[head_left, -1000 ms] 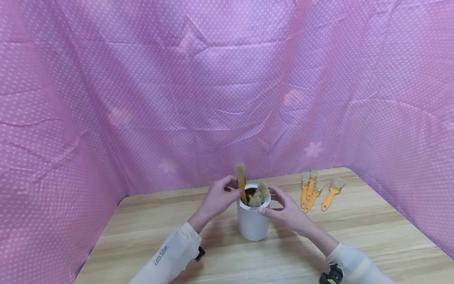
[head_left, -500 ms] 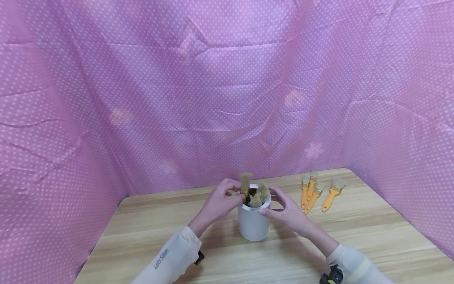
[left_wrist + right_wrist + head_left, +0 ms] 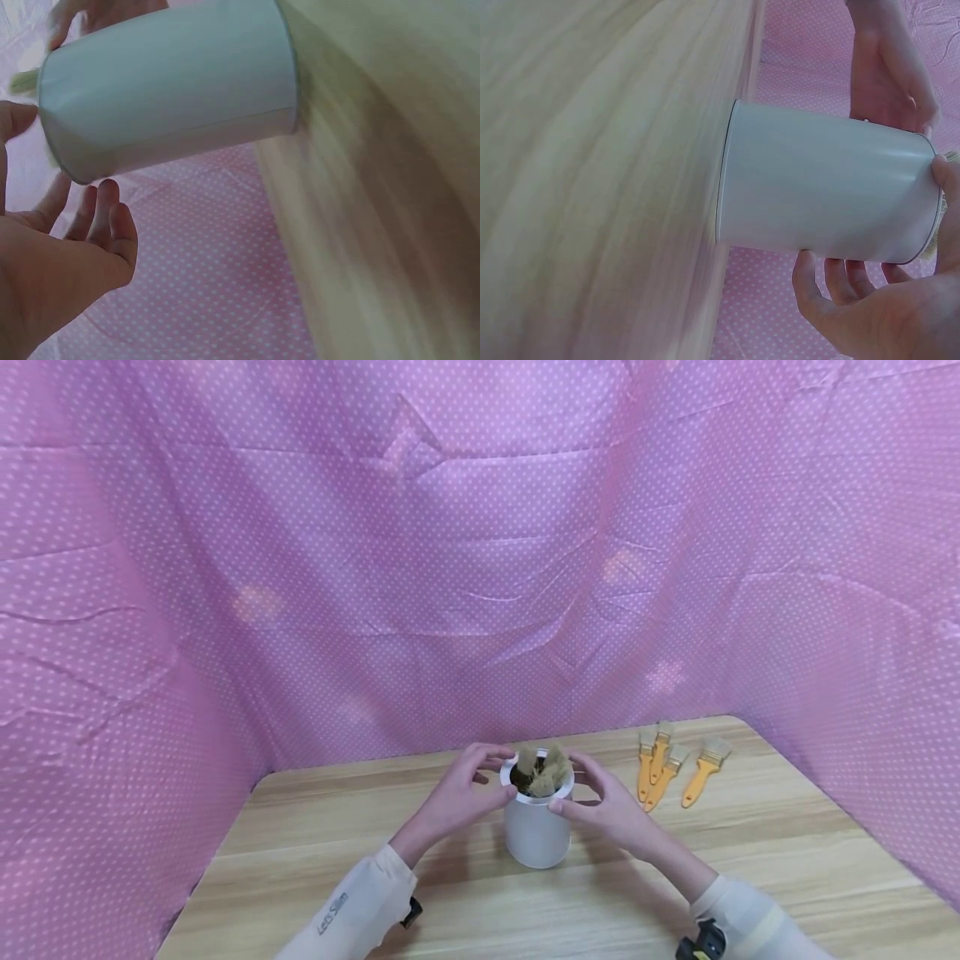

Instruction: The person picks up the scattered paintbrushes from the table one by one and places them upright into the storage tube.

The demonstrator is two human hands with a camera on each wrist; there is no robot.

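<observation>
A white cylindrical canister (image 3: 537,835) stands upright on the table. Several paintbrushes (image 3: 551,770) stand in it bristles up, their handles hidden inside. My right hand (image 3: 611,806) holds the canister near its top, thumb at the front of the rim and fingers round the far side; the right wrist view shows those fingers (image 3: 840,281) along its wall. On the opposite side, my left hand (image 3: 461,789) has thumb and forefinger spread right at the rim, with no brush between them. In the left wrist view its other fingers (image 3: 105,217) are loosely bent beside the canister.
Several orange-handled paintbrushes (image 3: 658,768) lie grouped on the wooden table (image 3: 322,835) to the right of the canister. One wider brush (image 3: 703,774) lies slightly apart from them. A pink dotted cloth (image 3: 480,568) hangs behind and along both sides.
The paintbrush my left hand pinched has gone down into the canister, bristles now near rim level. The left fingers have let go and spread at the rim. My right hand has stayed put.
</observation>
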